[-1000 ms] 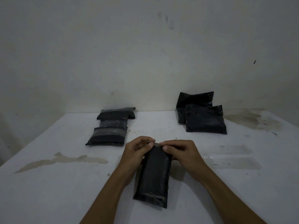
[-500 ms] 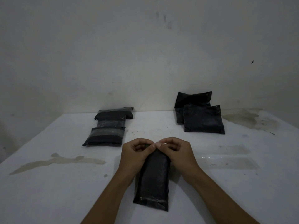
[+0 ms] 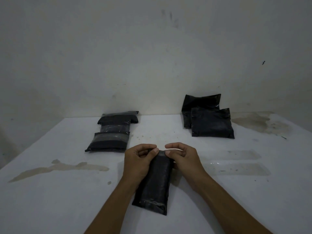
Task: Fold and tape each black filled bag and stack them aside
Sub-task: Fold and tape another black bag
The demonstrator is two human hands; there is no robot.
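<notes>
Head view: nearest lies the folded, oblong black plastic bag (image 3: 156, 181), lengthwise on the stained white bench (image 3: 59, 200). The left hand (image 3: 137, 163) and right hand (image 3: 183, 159) curl their fingers round its far end, thumbs pressing there. A second ago the thumbs met; now they sit slightly apart, likely smoothing tape down. Farther left wait three glossy taped bags (image 3: 109, 132); farther right, two crinkled unfolded bags (image 3: 211, 120).
</notes>
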